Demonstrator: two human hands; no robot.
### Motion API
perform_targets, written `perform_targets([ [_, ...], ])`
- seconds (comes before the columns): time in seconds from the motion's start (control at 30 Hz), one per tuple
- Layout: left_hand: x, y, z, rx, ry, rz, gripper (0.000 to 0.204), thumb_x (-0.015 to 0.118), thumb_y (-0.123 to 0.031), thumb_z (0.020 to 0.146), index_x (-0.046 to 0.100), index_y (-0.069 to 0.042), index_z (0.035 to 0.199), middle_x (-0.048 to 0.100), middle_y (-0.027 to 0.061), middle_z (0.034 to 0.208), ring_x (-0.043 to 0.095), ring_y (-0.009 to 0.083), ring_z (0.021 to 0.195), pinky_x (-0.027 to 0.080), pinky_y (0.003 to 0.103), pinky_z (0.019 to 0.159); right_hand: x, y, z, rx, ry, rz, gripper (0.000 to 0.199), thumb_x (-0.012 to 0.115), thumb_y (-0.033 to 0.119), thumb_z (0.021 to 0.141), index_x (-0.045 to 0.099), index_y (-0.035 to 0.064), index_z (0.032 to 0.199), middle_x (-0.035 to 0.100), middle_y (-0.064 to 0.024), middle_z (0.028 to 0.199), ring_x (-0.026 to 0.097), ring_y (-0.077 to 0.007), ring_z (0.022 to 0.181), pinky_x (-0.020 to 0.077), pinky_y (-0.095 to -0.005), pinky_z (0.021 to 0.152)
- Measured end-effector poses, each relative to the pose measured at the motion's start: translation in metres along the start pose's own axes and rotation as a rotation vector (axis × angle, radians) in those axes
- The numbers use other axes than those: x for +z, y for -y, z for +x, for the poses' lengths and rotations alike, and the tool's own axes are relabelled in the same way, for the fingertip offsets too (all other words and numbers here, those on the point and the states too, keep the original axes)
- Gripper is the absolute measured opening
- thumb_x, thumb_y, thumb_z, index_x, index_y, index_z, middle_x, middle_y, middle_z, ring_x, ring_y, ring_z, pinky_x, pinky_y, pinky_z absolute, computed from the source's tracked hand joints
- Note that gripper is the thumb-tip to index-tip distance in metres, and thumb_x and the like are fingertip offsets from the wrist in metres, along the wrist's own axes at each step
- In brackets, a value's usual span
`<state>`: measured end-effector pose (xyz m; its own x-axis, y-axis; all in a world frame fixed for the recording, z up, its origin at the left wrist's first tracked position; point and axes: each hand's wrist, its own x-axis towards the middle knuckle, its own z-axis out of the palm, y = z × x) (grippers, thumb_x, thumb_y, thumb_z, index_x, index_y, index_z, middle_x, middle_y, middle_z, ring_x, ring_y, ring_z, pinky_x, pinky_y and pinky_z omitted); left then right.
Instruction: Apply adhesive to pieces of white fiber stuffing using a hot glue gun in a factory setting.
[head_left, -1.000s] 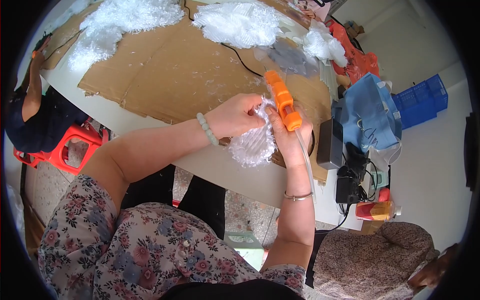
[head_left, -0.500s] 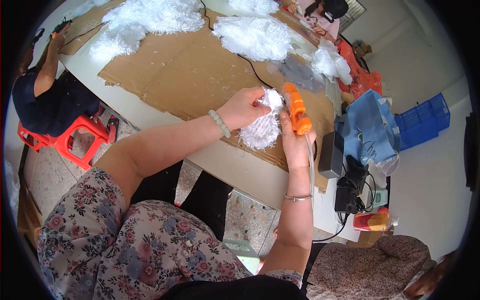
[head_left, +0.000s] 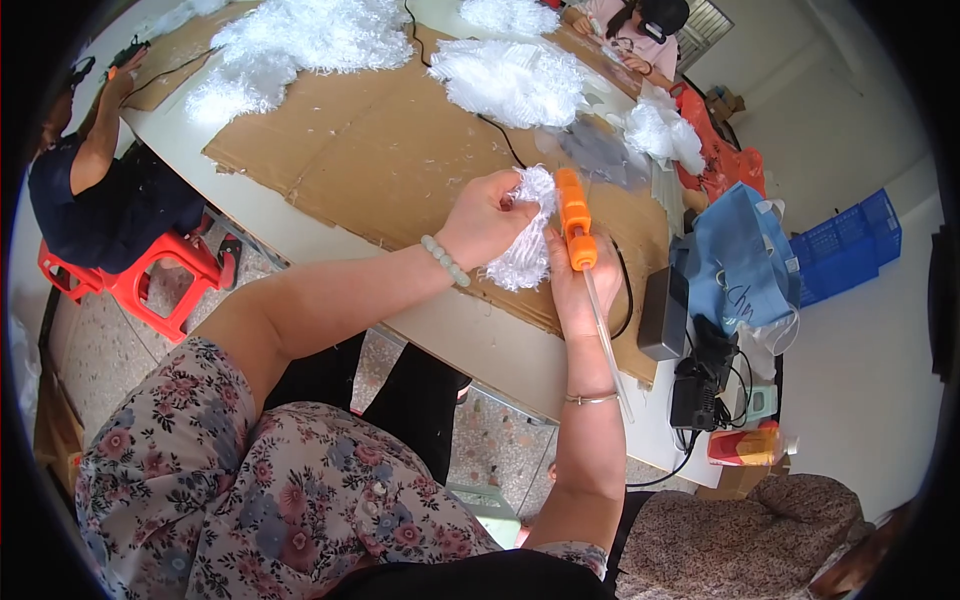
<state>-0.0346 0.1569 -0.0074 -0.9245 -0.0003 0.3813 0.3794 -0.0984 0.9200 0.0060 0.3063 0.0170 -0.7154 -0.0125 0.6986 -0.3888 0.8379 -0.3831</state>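
My left hand [head_left: 487, 220] pinches a small white fringed, fluffy piece [head_left: 523, 255] above the cardboard [head_left: 380, 150]. Wrapped round an orange hot glue gun [head_left: 574, 212], my right hand [head_left: 582, 290] is just to the right of that piece. A long translucent glue stick [head_left: 607, 345] sticks out of the gun's back end and runs down along my right forearm. The gun's front end is close beside the top of the white piece; whether they touch I cannot tell. My left fingertips are partly hidden by the white strands.
White fringe heaps [head_left: 310, 35] and another pile [head_left: 510, 80] lie across the table. At the right stand a dark box [head_left: 663, 310], a blue bag [head_left: 735, 260] and black power adapters [head_left: 693, 392]. A person [head_left: 85, 190] sits at left on a red stool [head_left: 160, 285]; another [head_left: 640, 45] works at the far end.
The glue gun and my right hand have moved slightly left, closer over the white piece. The glue stick has swung outward to the right. My left hand keeps its hold.
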Motion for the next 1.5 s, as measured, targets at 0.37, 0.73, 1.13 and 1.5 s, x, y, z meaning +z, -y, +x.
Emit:
perform_targets([
  [0.37, -0.002, -0.004, 0.004, -0.096, -0.203, -0.278, 0.009, 0.066, -0.006, 0.081, 0.059, -0.001, 0.082, 0.052, -0.0015, 0.064, 0.045, 0.0031, 0.056, 0.037, 0.022, 0.047, 0.0, 0.002, 0.0, -0.026, 0.012, 0.006, 0.029, 0.075, 0.021, 0.076, 0.062, -0.0023, 0.087, 0.061, -0.0163, 0.079, 0.06, -0.0341, 0.069, 0.0481, -0.0397, 0.061],
  [0.73, -0.005, -0.007, 0.007, -0.171, -0.11, -0.387, 0.011, 0.06, -0.004, 0.087, 0.061, 0.0, 0.097, 0.062, 0.0006, 0.078, 0.056, 0.0048, 0.068, 0.046, 0.021, 0.057, 0.005, -0.002, -0.008, 0.119, 0.081, 0.096, 0.03, 0.069, 0.02, 0.085, 0.062, -0.0055, 0.1, 0.067, -0.0143, 0.087, 0.063, -0.021, 0.076, 0.0498, -0.0342, 0.07],
  [1.13, -0.146, -0.052, 0.092, -0.105, -0.458, -0.3, 0.026, 0.06, -0.008, 0.076, 0.061, 0.003, 0.1, 0.064, 0.0088, 0.084, 0.062, 0.0141, 0.07, 0.051, 0.029, 0.061, -0.003, -0.004, -0.008, 0.333, 0.023, 0.297, 0.031, 0.067, 0.02, 0.088, 0.062, -0.0041, 0.106, 0.066, -0.008, 0.096, 0.059, -0.0149, 0.085, 0.0463, -0.0288, 0.077],
  [1.5, -0.368, -0.045, 0.147, 0.238, -0.107, 1.606, 0.031, 0.065, -0.024, 0.074, 0.068, -0.014, 0.103, 0.064, 0.0139, 0.095, 0.063, 0.0293, 0.093, 0.05, 0.038, 0.084, 0.001, -0.009, -0.01, 0.313, 0.003, 0.425, 0.029, 0.067, 0.019, 0.088, 0.062, -0.0031, 0.106, 0.065, -0.0048, 0.094, 0.057, -0.0115, 0.083, 0.0448, -0.0257, 0.075],
])
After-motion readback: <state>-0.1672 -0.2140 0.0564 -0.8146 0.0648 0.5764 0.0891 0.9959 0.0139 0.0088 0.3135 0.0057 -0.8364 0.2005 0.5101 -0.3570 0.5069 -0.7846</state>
